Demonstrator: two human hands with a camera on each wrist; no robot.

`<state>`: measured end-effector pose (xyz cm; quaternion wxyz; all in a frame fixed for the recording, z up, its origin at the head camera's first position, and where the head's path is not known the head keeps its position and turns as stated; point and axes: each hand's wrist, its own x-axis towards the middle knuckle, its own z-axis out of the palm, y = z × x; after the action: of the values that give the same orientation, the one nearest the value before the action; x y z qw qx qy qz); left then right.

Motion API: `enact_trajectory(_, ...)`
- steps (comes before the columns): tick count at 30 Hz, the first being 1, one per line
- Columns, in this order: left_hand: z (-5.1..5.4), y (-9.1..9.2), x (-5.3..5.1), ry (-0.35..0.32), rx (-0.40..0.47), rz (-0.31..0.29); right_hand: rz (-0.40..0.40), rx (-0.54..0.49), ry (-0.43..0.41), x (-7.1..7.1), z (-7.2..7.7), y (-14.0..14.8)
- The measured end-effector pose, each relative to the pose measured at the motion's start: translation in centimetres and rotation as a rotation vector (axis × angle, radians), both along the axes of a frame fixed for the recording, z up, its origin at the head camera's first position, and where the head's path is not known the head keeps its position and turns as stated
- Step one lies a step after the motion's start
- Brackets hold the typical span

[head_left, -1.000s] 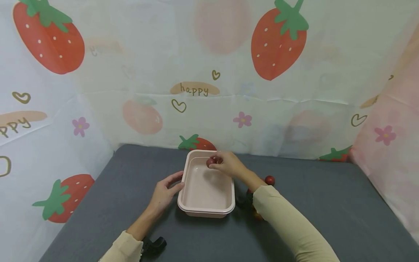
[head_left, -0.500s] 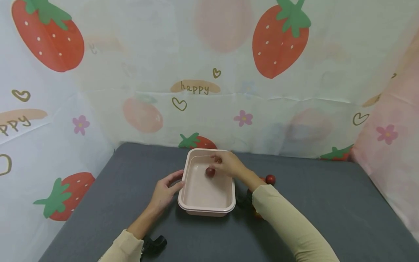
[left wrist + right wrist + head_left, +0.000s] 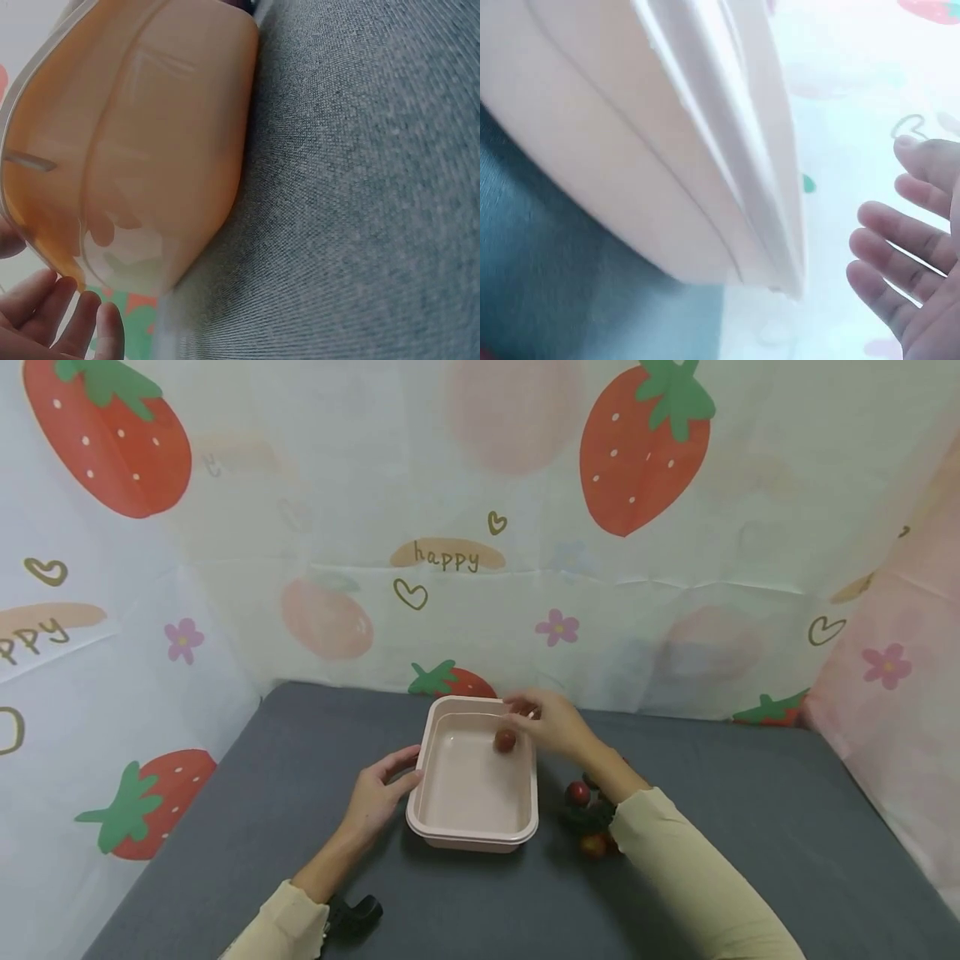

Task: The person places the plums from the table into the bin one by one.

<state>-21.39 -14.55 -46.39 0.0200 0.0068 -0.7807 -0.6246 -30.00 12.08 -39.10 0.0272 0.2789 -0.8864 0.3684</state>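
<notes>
A pale pink rectangular tub (image 3: pixel 472 802) with a doubled rim sits on the grey cloth. One small, round, dark red fruit (image 3: pixel 506 741) lies inside, toward its far right. At the tub's left side, my left hand (image 3: pixel 375 793) touches the rim with thumb and fingers fairly straight; the left wrist view shows its fingertips (image 3: pixel 88 301) against the outer wall. My right hand (image 3: pixel 553 722) hovers over the far right rim, holding nothing. In the right wrist view, its fingers (image 3: pixel 896 255) are spread apart and clear of the tub.
Right of the tub, partly hidden by my right forearm, are a red round fruit (image 3: pixel 577 793), a mottled orange-red one (image 3: pixel 594 845) and something dark. A black strap-like object (image 3: pixel 356 917) is by my left wrist. A strawberry-printed curtain (image 3: pixel 450 610) encloses the back.
My right hand has let go of the dark red fruit inside the tub and drawn back to the right. The fruit has rolled toward the tub's right side. My left hand stays put.
</notes>
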Motion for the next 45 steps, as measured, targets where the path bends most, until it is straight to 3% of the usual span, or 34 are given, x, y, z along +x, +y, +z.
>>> enact_trajectory(9, 0.1, 0.0, 0.0, -0.001, -0.002, 0.000, -0.058, -0.025, 0.040, 2.1, 1.1, 4.1)
enact_trajectory(15, 0.0, 0.0, 0.0, 0.001, -0.002, -0.001, -0.076, -0.034, 0.067, 4.0, 0.9, 6.9)
enact_trajectory(31, 0.0, 0.1, 0.0, -0.004, 0.021, 0.003, -0.167, 0.013, 0.005, 9.2, -2.5, 12.5)
enact_trajectory(45, 0.1, 0.1, -0.1, -0.002, 0.014, 0.001, -0.196, 0.046, -0.060, 11.2, -6.5, 14.1)
